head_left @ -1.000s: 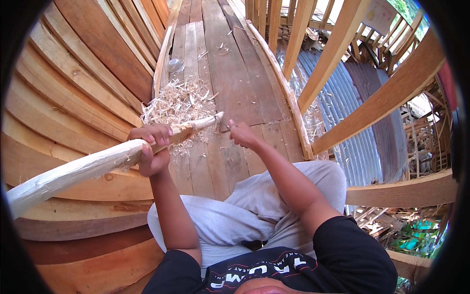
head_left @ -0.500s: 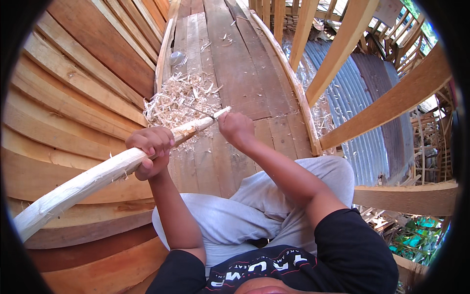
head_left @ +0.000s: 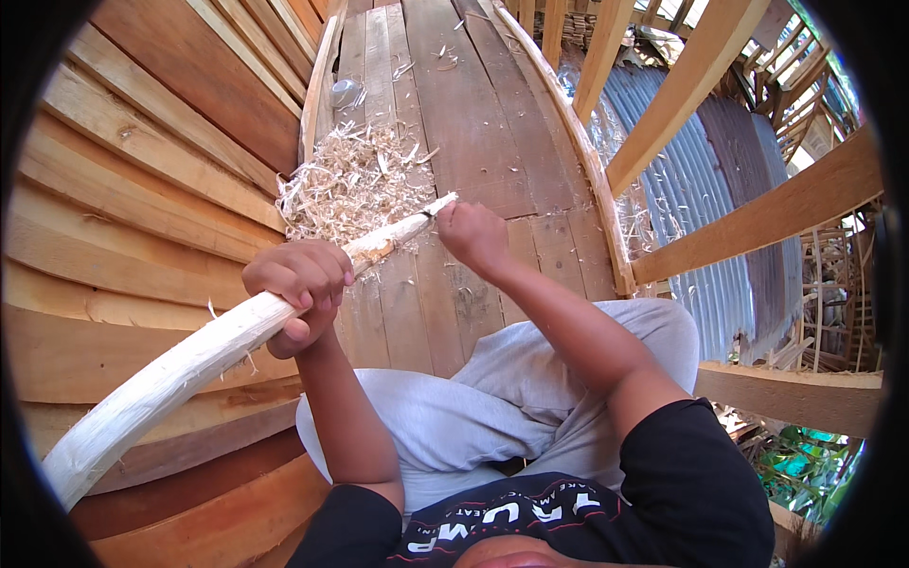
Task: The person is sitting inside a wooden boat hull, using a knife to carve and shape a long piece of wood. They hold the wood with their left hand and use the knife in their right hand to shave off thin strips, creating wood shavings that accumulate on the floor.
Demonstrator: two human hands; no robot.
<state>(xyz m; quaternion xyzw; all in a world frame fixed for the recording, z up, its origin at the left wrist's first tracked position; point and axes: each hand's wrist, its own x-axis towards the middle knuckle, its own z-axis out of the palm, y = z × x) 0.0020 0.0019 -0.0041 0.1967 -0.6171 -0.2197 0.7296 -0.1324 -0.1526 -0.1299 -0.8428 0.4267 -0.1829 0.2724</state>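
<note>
A long, pale peeled wooden pole (head_left: pixel 180 355) slants from the lower left up to the middle of the view. My left hand (head_left: pixel 298 289) is wrapped round it, a short way below its narrow end. That end is frayed and whittled, with a browner patch on the stretch above my left fist. My right hand (head_left: pixel 472 237) is closed beside the tip, gripping a knife (head_left: pixel 429 215). Only a small dark bit of the blade shows against the wood, and its handle is hidden in my fist.
Curled wood shavings (head_left: pixel 355 185) lie heaped on the plank floor (head_left: pixel 473 142) beyond the pole. Behind them stands a small clear container (head_left: pixel 347 94). Overlapping boards (head_left: pixel 142 199) line the left side. Wooden posts (head_left: pixel 686 95) and a low rail rise on the right, with corrugated metal sheeting (head_left: pixel 696 189) outside.
My right hand has moved slightly right and away from me with the knife, nearer the pole's tip. The pole's far end has shifted slightly right. My left hand keeps its grip.
</note>
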